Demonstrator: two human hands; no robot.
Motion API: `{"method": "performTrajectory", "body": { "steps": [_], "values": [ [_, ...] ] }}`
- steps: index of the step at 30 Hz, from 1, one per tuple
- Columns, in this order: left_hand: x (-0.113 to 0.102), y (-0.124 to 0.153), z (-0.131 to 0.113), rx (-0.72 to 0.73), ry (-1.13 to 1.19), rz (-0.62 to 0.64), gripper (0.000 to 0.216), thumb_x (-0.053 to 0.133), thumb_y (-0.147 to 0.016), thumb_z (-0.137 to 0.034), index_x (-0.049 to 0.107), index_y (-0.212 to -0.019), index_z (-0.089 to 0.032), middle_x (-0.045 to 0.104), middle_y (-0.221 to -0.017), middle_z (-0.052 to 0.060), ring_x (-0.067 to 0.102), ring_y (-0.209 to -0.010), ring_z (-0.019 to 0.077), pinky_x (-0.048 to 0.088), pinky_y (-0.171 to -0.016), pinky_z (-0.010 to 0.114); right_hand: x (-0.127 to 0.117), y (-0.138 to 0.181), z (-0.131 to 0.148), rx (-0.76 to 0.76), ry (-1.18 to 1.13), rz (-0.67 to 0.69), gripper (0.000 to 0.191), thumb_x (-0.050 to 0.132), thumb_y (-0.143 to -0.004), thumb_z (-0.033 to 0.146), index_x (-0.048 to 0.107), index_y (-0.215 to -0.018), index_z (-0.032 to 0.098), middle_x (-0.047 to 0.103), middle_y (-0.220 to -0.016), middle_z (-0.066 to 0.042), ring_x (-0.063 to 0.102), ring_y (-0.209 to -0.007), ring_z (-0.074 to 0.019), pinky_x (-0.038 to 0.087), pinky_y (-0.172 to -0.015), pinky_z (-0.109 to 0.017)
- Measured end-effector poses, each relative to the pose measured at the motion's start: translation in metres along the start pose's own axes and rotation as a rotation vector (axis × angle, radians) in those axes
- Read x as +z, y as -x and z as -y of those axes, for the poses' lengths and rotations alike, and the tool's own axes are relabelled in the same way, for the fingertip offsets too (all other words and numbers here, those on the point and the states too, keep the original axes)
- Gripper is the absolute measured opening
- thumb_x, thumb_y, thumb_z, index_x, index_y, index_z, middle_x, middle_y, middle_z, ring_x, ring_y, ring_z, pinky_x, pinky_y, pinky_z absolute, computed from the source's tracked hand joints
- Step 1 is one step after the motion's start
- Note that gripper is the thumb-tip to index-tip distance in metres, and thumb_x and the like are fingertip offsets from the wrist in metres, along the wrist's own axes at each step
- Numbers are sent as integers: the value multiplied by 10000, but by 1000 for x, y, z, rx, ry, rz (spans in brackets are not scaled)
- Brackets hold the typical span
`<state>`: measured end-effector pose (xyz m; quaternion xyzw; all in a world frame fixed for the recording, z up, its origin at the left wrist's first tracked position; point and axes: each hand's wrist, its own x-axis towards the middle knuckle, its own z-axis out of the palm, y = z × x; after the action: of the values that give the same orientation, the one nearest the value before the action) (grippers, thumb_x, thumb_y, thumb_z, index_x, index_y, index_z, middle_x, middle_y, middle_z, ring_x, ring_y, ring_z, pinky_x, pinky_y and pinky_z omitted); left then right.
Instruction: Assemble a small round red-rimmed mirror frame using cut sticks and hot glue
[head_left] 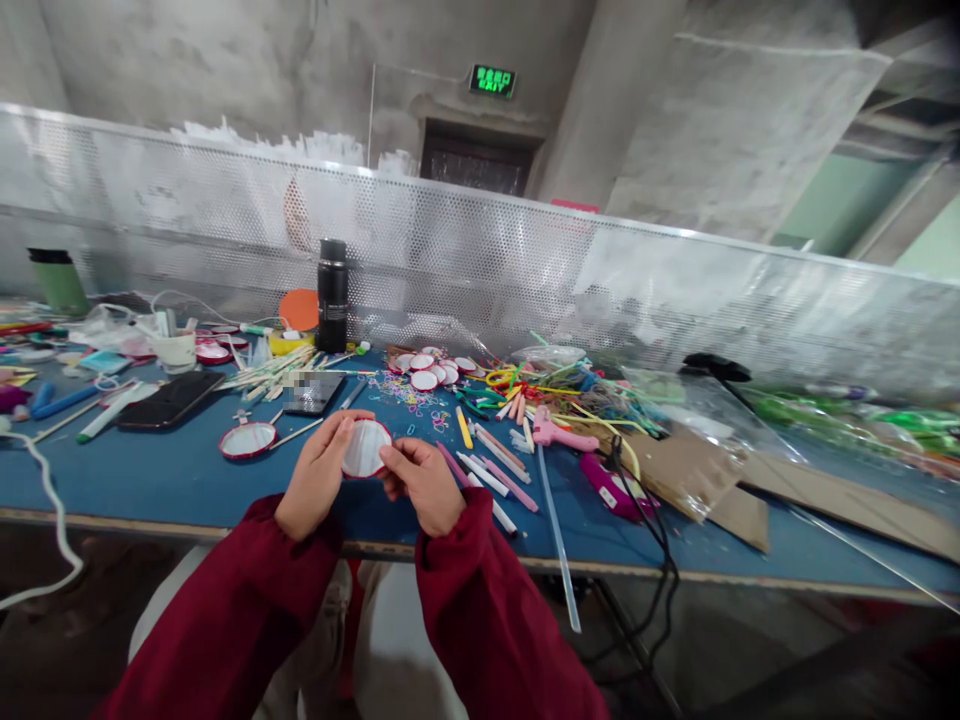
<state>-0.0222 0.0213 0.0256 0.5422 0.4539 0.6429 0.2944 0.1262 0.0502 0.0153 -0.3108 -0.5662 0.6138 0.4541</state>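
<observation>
A small round mirror (366, 448) with a red rim is held up over the front of the table. My left hand (319, 470) grips its left edge, fingers closed behind it and thumb at the side. On the opposite edge, my right hand (421, 480) pinches the rim between thumb and fingers. Another red-rimmed round mirror (247, 440) lies on the blue table to the left of my left hand. Several markers (499, 475) are spread on the table just right of my right hand.
Behind my hands lie a pile of small round mirrors (424, 379) and scattered colourful clips. A black bottle (332, 295) stands at the back. On the right are a pink glue gun (562, 432), its glue stick past the table edge, and cardboard (675, 462). A phone (169, 400) lies left.
</observation>
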Motion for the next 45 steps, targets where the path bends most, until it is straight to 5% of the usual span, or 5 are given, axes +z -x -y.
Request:
{"method": "performTrajectory", "body": {
  "steps": [20, 31, 45],
  "values": [
    [-4, -4, 8, 17, -99, 58, 401, 652, -831, -449, 628, -1125, -177, 684, -1030, 69, 622, -880, 203, 492, -767, 308, 0, 1, 0, 11, 23, 4, 446, 763, -699, 595, 610, -746, 179, 644, -628, 20, 524, -491, -84, 409, -474, -207],
    [1, -1, -2, -57, 94, -12, 432, 599, -852, -553, 661, -1027, -163, 667, -831, 39, 562, -657, 154, 442, -597, 265, 1, -1, -2, 12, 40, -21, 464, 744, -704, 624, 627, -772, 180, 637, -618, 18, 526, -486, -84, 414, -479, -209],
    [1, -1, 0, -59, 98, 14, 447, 553, -881, -572, 653, -1032, -163, 678, -854, 48, 575, -673, 162, 447, -600, 272, 1, -2, -3, 3, 44, -23, 468, 721, -720, 638, 615, -737, 182, 637, -612, 20, 516, -469, -83, 396, -464, -216]
  ]
}}
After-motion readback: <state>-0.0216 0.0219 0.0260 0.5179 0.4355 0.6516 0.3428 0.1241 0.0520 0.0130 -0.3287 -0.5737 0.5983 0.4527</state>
